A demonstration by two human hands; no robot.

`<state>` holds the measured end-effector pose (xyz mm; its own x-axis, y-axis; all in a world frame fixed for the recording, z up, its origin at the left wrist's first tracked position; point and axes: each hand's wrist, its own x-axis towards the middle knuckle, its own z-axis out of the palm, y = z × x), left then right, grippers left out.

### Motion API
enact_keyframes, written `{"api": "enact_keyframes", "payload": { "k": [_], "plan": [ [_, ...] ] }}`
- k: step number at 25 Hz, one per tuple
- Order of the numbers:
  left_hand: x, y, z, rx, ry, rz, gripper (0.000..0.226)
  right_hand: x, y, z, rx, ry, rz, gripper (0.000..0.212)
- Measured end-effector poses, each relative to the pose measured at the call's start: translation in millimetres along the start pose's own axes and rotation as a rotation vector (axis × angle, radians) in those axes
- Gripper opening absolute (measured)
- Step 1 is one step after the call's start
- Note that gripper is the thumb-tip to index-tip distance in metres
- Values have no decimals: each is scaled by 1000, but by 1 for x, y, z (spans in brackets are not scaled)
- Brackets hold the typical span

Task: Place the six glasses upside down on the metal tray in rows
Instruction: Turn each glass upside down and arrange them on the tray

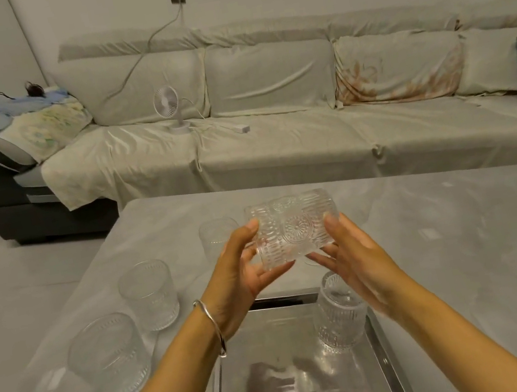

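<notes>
The fingertips [332, 220] of the right hand [354, 258] press one end of a patterned glass [293, 226] while the thumb and curled fingers of the left hand [242, 267] cup the other end; both hands are grasping it, held on its side in the air above the far edge of the metal tray [303, 378]. The glass is clear and pressed with ribs and round flower medallions; which end is the mouth I cannot tell.

On the tray's far right corner one ribbed glass [340, 316] already stands, seemingly inverted; three more wait upright on the grey table [449, 248] to the left — the nearest [109, 357], a middle one [149, 294], and a farther one [218, 237] partly behind the left hand.

The risk, as I judge it, lies in the turn: the hold is by fingertips only on smooth, slick glass, so it could slip while rotating; coming down, it could also knock the glass already on the tray, since the right forearm passes just beside it — a clink, or a topple.
</notes>
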<state>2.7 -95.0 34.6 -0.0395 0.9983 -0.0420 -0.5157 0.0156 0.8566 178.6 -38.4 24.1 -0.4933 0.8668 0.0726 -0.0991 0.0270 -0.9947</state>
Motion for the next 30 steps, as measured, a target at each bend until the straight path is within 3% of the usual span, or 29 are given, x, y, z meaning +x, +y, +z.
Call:
{"api": "enact_keyframes", "payload": {
  "k": [3, 6, 11, 14, 19, 24, 26, 30],
  "plan": [
    [-13, 11, -5, 93, -98, -117, 89, -7, -12, 7, 80, 14, -18, 65],
    [-20, 17, -11, 210, -190, -305, 87, -12, -21, 10, 183, -8, -11, 75],
    [-28, 3, -7, 235, -330, -355, 81, -19, -26, 22, 173, -127, 11, 68],
    [-27, -5, -10, 198, -285, -307, 83, -21, -25, 23, 160, -105, 36, 62],
    [-19, -15, -16, 296, -171, -157, 60, -20, -18, 12, -78, 9, -44, 49],
    [-12, -37, -36, 309, 105, -25, 73, -15, 18, -16, -219, 200, -48, 26],
    [-12, -47, -47, 481, 185, 63, 72, -15, 40, -27, -249, 250, -1, 28],
    [-10, -73, -56, 737, 192, 127, 71, -20, 72, -33, -252, 256, 167, 43]
  ]
}}
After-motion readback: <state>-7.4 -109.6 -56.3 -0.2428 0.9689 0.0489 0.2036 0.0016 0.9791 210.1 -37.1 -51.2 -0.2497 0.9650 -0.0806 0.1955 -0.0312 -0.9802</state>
